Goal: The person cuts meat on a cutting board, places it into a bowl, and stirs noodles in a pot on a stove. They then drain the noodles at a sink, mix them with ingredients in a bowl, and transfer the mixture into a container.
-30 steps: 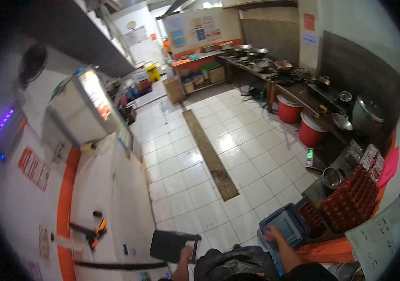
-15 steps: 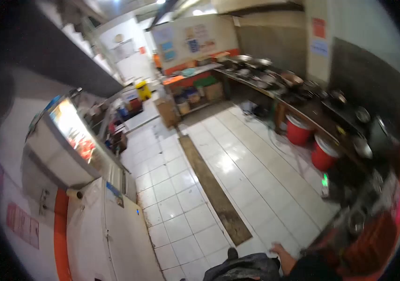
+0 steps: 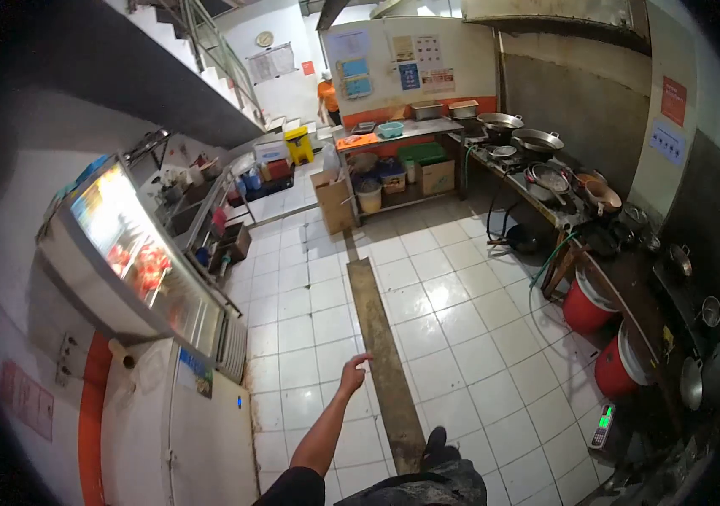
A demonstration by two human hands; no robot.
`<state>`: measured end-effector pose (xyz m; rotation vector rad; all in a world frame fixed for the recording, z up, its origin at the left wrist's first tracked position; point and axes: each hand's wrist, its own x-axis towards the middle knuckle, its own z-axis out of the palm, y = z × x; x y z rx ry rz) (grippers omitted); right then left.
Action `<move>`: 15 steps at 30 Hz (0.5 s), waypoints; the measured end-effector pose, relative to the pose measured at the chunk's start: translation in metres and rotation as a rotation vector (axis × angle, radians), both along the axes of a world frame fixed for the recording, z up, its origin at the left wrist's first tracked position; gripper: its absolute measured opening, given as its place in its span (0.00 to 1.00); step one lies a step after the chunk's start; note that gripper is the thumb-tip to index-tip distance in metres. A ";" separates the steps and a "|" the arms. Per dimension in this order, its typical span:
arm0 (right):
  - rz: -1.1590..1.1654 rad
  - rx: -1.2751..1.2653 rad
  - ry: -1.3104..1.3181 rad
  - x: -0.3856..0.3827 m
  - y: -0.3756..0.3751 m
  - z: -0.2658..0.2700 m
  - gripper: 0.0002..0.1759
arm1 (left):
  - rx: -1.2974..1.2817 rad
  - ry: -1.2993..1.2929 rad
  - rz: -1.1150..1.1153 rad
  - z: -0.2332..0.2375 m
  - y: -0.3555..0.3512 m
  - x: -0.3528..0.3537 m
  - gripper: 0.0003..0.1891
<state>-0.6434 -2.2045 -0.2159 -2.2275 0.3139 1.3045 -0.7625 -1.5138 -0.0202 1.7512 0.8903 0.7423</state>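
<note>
White tiled floor (image 3: 486,379), shiny glare, brown strip (image 3: 388,371) running centre to 6 o'clock. Lit display fridge (image 3: 128,253) at 9, white cabinet (image 3: 208,430) at 7, stairs (image 3: 208,78) at 11, postered wall (image 3: 385,46) at 12, grey-stained wall (image 3: 579,105) at 2.

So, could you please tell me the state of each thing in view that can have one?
Left grip: empty, loosely open
Right grip: out of view
Glass-front display refrigerator: lit inside
White refrigerator: door shut
Digital scale: on, display glowing green
Two-handled woks on the far end of the cooking counter: uncovered
Yellow bin: upright
</note>
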 end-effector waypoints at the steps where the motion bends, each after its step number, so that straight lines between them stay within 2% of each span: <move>1: 0.011 0.024 -0.008 0.020 0.023 -0.007 0.14 | 0.174 0.089 -0.128 -0.011 0.013 0.020 0.28; 2: 0.027 0.049 -0.015 0.037 0.042 -0.020 0.14 | 0.126 0.162 -0.220 -0.015 0.014 0.031 0.26; 3: 0.054 0.096 -0.031 0.060 0.061 -0.045 0.13 | 0.074 0.173 -0.214 -0.057 0.020 0.038 0.23; 4: 0.078 0.161 -0.059 0.087 0.083 -0.080 0.12 | -0.132 0.364 -0.205 -0.047 0.012 0.041 0.21; 5: 0.089 0.226 -0.096 0.115 0.099 -0.124 0.11 | -0.143 0.287 -0.145 -0.056 -0.002 0.037 0.20; 6: 0.107 0.227 -0.080 0.147 0.141 -0.095 0.10 | -0.162 0.454 -0.103 -0.095 -0.002 0.023 0.19; 7: 0.126 0.228 -0.065 0.180 0.184 -0.065 0.10 | -0.191 0.388 -0.035 -0.149 -0.012 0.000 0.19; 8: 0.145 0.230 -0.050 0.213 0.230 -0.029 0.11 | -0.119 0.525 0.021 -0.150 -0.037 -0.018 0.18; 9: 0.271 0.321 -0.125 0.246 0.261 -0.024 0.14 | -0.283 0.798 0.022 -0.147 -0.058 -0.033 0.22; 10: 0.357 0.324 -0.198 0.275 0.294 -0.007 0.15 | 0.006 1.126 -0.378 -0.213 -0.071 -0.076 0.21; 11: 0.431 0.331 -0.273 0.302 0.334 0.012 0.17 | -0.022 1.005 -0.256 -0.193 -0.112 -0.090 0.25; 12: 0.341 0.371 -0.274 0.325 0.370 0.021 0.17 | -0.348 0.996 -0.083 -0.191 -0.101 -0.099 0.24; 13: 0.235 0.403 -0.282 0.348 0.402 0.031 0.18 | -0.464 1.003 -0.032 -0.194 -0.088 -0.092 0.23; 15: 0.262 0.477 -0.370 0.377 0.446 0.048 0.17 | -0.500 1.022 -0.029 -0.200 -0.046 -0.069 0.21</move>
